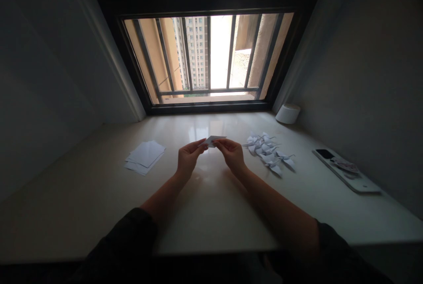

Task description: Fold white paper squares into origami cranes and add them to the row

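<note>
A small folded piece of white paper [216,138] is held up over the middle of the counter, between both hands. My left hand [190,156] pinches its left end with thumb and fingers. At its lower right edge, my right hand [233,154] grips the paper the same way. To the right of my right hand lies a pile of folded paper cranes [266,149], several of them overlapping. Left of my left hand rests a loose stack of white paper sheets [145,156].
A white phone [350,176] with a round grip on its back lies at the right. Near the window's right corner stands a white cylindrical object [287,113]. The pale counter [211,218] ends at a barred window [211,107], with walls on both sides.
</note>
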`<state>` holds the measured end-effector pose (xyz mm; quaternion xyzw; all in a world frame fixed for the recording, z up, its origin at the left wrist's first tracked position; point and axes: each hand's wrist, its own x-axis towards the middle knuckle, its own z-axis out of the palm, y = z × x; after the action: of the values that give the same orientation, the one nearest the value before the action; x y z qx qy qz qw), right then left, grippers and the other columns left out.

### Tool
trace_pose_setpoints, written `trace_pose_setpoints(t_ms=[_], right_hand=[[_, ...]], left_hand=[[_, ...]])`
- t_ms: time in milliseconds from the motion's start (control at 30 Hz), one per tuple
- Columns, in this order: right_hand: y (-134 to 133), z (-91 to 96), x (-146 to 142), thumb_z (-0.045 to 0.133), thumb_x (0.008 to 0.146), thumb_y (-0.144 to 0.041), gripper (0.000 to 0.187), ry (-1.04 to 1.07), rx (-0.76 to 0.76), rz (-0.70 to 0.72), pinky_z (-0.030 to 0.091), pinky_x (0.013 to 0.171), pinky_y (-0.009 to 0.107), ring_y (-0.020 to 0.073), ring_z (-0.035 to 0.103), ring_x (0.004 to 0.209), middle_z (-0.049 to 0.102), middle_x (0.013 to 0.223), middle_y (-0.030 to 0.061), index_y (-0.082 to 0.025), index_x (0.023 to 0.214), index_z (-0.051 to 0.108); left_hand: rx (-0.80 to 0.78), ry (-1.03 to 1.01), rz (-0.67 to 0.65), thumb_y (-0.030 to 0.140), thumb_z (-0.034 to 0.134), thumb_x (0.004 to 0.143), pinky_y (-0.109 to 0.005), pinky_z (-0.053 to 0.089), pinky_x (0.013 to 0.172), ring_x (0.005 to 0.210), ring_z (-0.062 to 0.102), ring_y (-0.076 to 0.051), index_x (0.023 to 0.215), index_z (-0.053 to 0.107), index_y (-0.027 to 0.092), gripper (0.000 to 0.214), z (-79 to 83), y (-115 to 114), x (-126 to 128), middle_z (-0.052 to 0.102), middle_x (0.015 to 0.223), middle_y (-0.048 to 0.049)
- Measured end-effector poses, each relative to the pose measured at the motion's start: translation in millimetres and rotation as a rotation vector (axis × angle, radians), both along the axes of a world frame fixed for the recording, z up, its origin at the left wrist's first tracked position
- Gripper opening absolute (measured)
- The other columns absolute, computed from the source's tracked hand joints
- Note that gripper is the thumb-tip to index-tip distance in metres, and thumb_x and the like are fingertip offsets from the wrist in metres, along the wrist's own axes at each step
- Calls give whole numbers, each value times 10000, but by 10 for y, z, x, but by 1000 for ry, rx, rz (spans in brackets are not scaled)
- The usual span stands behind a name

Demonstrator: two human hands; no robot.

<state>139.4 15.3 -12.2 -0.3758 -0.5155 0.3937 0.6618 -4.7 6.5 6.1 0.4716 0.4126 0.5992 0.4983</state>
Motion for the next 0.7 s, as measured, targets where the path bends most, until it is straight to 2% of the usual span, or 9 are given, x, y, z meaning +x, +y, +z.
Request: trace_pose_setpoints(t_ms=[100, 333, 700], right_hand=[[-10, 5, -9, 731, 662, -332, 156, 31, -17, -19, 516, 775, 360, 212, 665, 773, 731, 799, 31, -219, 769, 738], [-53, 65, -15, 779, 592, -287, 213, 101, -87, 87, 503, 839, 388, 227, 668, 839, 737, 838, 20, -234, 796, 745], [-35, 61, -29, 784, 579, -277, 178, 206, -150, 101, 508, 814, 371, 197, 660, 778, 735, 790, 18, -226, 745, 745]], left_hand=[[-1, -5, -1, 284, 779, 604, -307, 461, 712, 707, 650, -171, 945, 715, 164, 367, -9, 1, -2, 729, 792, -68], [-11, -21, 27, 285, 786, 590, -307, 462, 715, 711, 642, -168, 974, 707, 166, 410, 6, -15, -13, 728, 788, -70], [-19, -53, 6, 272, 793, 577, -312, 464, 714, 703, 654, -174, 952, 713, 168, 397, 20, -12, 2, 729, 796, -74]])
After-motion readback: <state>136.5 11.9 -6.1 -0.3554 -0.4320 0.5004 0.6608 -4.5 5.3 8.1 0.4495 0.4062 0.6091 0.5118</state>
